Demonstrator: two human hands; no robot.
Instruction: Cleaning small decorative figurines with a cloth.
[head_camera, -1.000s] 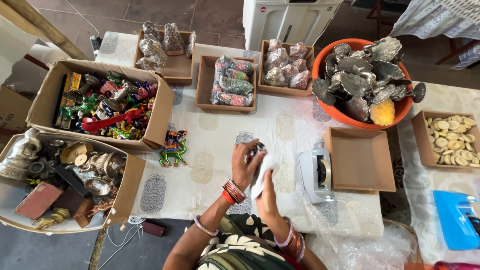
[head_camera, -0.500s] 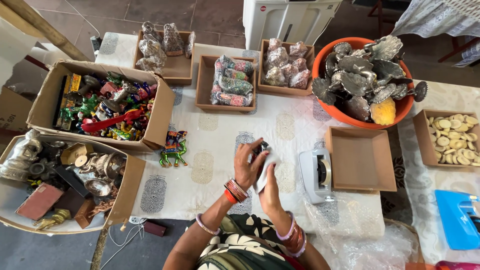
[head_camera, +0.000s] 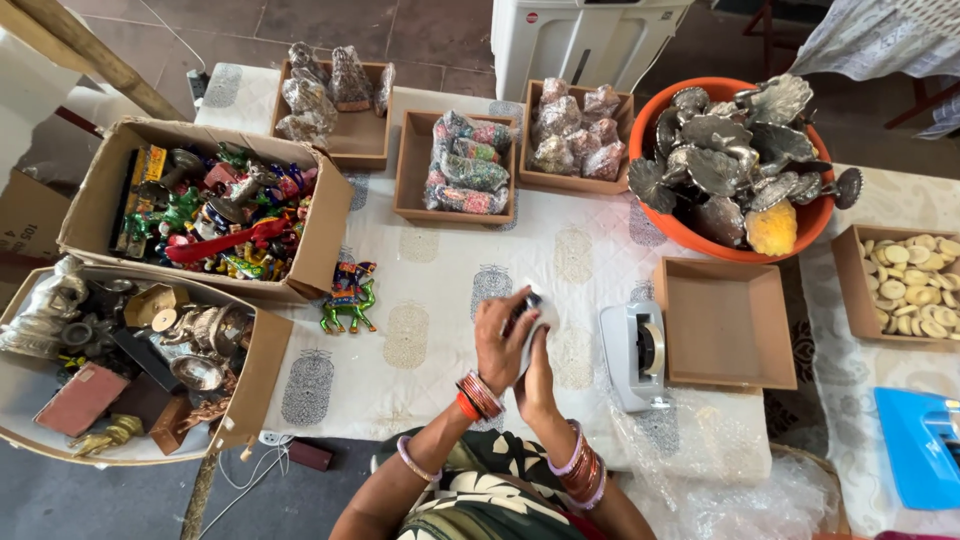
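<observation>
Both hands meet over the white printed cloth (head_camera: 430, 300): the left hand (head_camera: 503, 343) is curled over the top of a small item (head_camera: 537, 318), pale wrap showing at its edge, and the right hand (head_camera: 538, 372) cups it from below, so both are closed on it; what the item is cannot be told, since the fingers hide most of it. It sits above the cloth, just left of the tape dispenser (head_camera: 636, 355), and the likely trouble is a slip: the piece is small and its wrap looks loose, so a shifted grip could drop it or let the wrap spring open; an elbow swung left could also knock over the painted horse (head_camera: 349, 296), which stands alone near the big box's corner. That box (head_camera: 310, 250) holds bright painted figures; the lower left box (head_camera: 262, 370) holds metal-looking pieces and dark blocks; three trays at the back hold wrapped bundles, the left tray (head_camera: 370, 150), middle tray (head_camera: 410, 170) and right tray (head_camera: 528, 150); the orange bowl (head_camera: 690, 235) is heaped with silvery leaf-shaped pieces and one yellow lump; the tray (head_camera: 725, 325) beside the dispenser is empty; the far right tray (head_camera: 850, 290) holds pale discs; bubble wrap (head_camera: 700, 450) lies at the near edge.
</observation>
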